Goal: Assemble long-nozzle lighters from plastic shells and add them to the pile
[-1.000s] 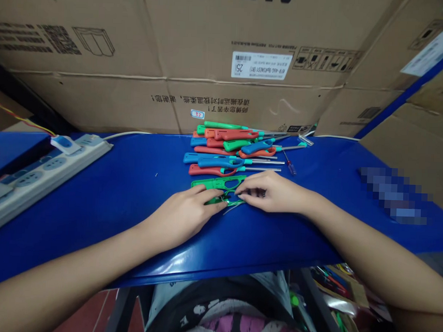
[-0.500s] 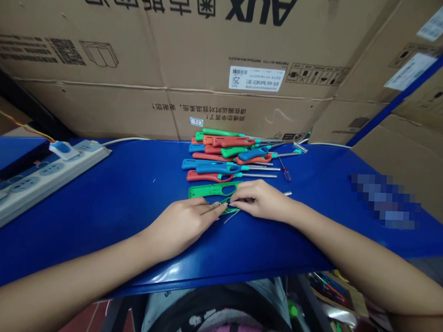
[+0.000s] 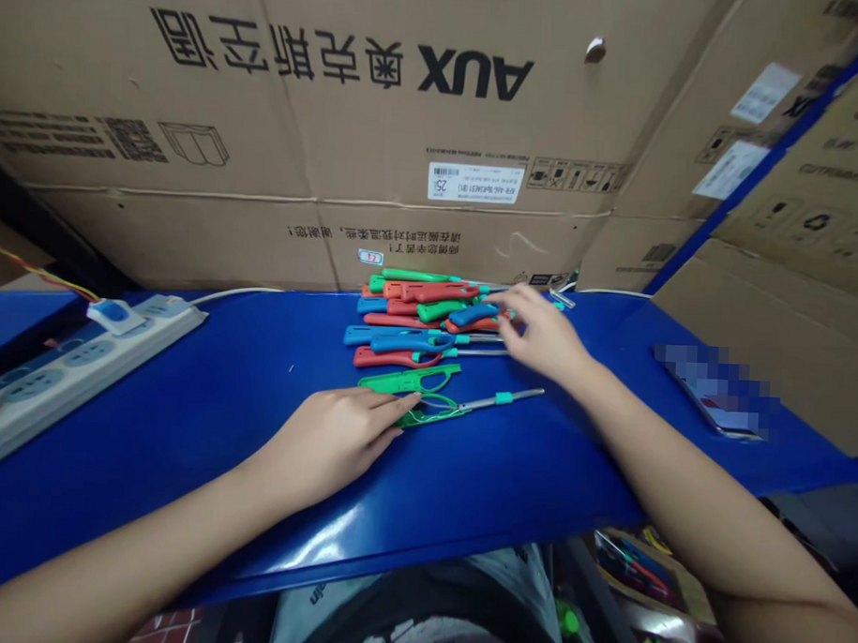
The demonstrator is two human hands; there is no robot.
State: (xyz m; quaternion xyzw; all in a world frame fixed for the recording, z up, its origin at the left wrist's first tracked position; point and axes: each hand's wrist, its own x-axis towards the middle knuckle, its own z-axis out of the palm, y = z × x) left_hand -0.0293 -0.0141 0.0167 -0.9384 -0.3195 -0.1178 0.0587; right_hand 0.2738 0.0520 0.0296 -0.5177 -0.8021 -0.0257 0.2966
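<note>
My left hand (image 3: 351, 436) lies over the handle end of an opened green lighter (image 3: 436, 416), gripping it against the table. The lighter's inner parts and a thin wire show beyond my fingertips. Its metal tube (image 3: 479, 402) with a turquoise collar points right. Just behind lies the loose green handle half (image 3: 405, 380). My right hand (image 3: 545, 335) is over the right side of a pile of long-necked lighters, its thumb and forefinger apart beside the blue lighter (image 3: 472, 314) and the orange lighter (image 3: 463, 327). What lies under its palm is hidden.
Several red, blue and green lighters, such as a red lighter (image 3: 392, 359), lie stacked behind the opened one. A white power strip (image 3: 90, 357) is at left. A partly blurred flat object (image 3: 715, 392) lies at right. Cardboard (image 3: 335, 178) walls the back of the blue table (image 3: 465, 492).
My right hand has left the opened green lighter and moved back and right to the pile. My left hand stays on the lighter. The camera view has shifted somewhat.
</note>
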